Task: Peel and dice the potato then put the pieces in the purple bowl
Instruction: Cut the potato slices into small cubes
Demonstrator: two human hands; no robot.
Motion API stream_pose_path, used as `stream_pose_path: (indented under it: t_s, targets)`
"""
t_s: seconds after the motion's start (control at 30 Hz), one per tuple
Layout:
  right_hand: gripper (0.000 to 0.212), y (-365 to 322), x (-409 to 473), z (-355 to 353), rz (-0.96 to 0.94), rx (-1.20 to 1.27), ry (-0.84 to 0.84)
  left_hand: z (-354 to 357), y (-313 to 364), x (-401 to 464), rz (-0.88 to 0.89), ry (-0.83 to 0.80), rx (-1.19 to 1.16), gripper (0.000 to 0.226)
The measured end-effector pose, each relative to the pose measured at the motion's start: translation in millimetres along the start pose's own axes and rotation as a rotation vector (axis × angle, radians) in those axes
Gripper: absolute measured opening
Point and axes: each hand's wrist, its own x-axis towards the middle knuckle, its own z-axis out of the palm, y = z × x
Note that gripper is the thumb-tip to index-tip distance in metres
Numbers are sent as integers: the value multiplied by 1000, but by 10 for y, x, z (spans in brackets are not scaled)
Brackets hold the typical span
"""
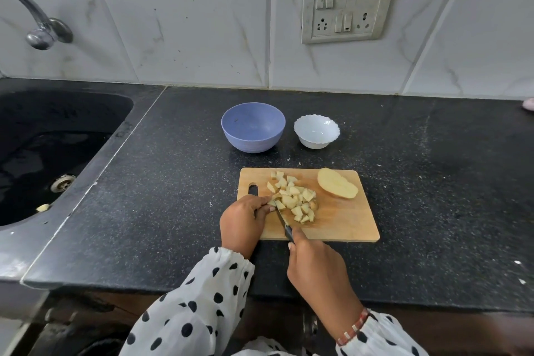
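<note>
A knife (281, 218) is gripped by the right hand (313, 264), its blade down among the potato bits (294, 199). One bit at the pile's edge is pinched by the left hand (244, 221). The bits are heaped on the board (344, 222), with a potato half (336, 183) beside them. The purple bowl (253, 127) and a white bowl (316, 131) are set behind on the desk (173, 182).
</note>
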Motion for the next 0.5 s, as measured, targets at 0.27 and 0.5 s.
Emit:
stream_pose_path:
  t_s: [0.27, 0.5]
  targets:
    - [44, 202, 64, -198, -122, -122, 40, -5, -1, -19, 56, 5, 62, 18]
    - [17, 451, 280, -213, 288, 924, -159, -35, 49, -56, 72, -48, 34, 24]
